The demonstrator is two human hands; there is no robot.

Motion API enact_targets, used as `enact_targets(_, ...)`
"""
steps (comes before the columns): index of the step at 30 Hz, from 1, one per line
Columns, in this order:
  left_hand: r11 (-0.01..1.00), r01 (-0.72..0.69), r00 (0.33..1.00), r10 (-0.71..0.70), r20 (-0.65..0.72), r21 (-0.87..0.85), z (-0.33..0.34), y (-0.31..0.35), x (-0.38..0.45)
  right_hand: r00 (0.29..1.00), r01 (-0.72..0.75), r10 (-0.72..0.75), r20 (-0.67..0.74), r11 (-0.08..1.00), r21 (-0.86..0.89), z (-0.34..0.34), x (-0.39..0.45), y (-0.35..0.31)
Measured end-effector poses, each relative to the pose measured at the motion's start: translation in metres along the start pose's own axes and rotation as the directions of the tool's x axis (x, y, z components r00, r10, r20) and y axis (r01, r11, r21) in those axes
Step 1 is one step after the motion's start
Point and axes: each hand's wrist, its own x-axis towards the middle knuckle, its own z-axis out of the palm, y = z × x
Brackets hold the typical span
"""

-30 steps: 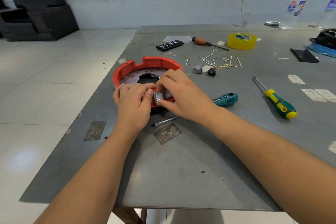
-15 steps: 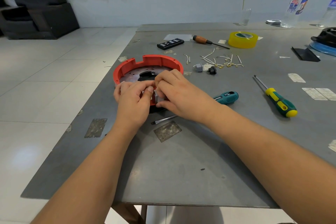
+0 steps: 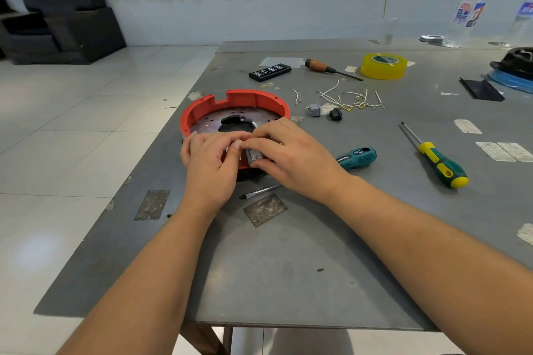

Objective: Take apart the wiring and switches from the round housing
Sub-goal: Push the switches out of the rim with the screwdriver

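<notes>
Round red housing (image 3: 235,101) flat on table, switch (image 3: 255,155) at its near rim.

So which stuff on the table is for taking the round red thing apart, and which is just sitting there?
For the job:
- red round housing
- grey switch, pinched by left hand and right hand
- removed wires
- teal flat screwdriver

Just lying about:
- yellow tape roll
- water bottle
- green-and-yellow screwdriver
- wooden-handled screwdriver

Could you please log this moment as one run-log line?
stage: removing switch | left hand: gripping round red plastic housing | right hand: pinching grey rocker switch at near wall
</notes>
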Motion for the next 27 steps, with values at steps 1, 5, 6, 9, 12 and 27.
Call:
enact_targets(1, 1.0, 0.001, 1.0, -0.001, 0.001, 0.0, 0.0, 0.0, 0.0, 1.0, 0.005, -0.005, -0.001, 1.0, 0.003, 0.0, -0.001, 0.0)
enact_targets(5, 1.0, 0.009, 1.0, -0.009, -0.007, -0.005, 0.0, 0.002, -0.001, 1.0, -0.009, 0.008, 0.024, 0.998, 0.063, -0.005, -0.004, -0.004)
enact_targets(6, 1.0, 0.012, 1.0, -0.012, -0.01, -0.009, 0.0, 0.002, -0.001, 0.999, -0.025, 0.023, 0.026, 0.996, 0.088, -0.006, -0.005, -0.004)
enact_targets(9, 1.0, 0.014, 1.0, -0.014, -0.021, -0.017, 0.0, 0.002, -0.002, 0.991, -0.13, 0.133, -0.004, 0.971, 0.203, -0.008, -0.009, -0.005)
enact_targets(12, 1.0, 0.012, 0.999, -0.013, -0.03, -0.023, 0.0, 0.001, -0.002, 0.968, -0.23, 0.25, -0.011, 0.906, 0.356, -0.012, -0.013, -0.003)
enact_targets(27, 0.997, 0.016, 0.999, -0.013, -0.041, 0.071, 0.006, -0.001, 0.002, 0.654, -0.756, 0.739, 0.162, 0.627, 0.189, -0.012, -0.001, 0.101)
